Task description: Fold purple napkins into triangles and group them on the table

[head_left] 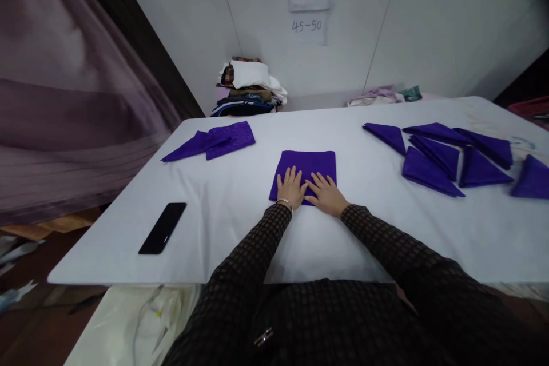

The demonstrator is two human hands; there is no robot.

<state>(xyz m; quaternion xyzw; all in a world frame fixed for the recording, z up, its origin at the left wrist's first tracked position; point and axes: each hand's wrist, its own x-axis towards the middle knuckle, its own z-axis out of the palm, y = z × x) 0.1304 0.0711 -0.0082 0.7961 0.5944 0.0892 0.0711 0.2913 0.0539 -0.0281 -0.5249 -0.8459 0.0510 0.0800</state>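
Note:
A square purple cloth napkin point(306, 164) lies flat on the white table point(240, 211) right in front of me. My left hand point(291, 187) rests palm down on its near left part, fingers stretched out. My right hand point(326, 193) lies flat beside it on the near right part, fingers spread. Both hands press on the napkin and hold nothing. A bracelet circles my left wrist.
Several purple napkins folded into triangles point(441, 160) lie at the right. Two loosely folded purple napkins point(212, 141) sit at the far left. A black phone point(163, 227) lies near the left front edge. Stacked clothes point(249, 88) stand against the wall behind.

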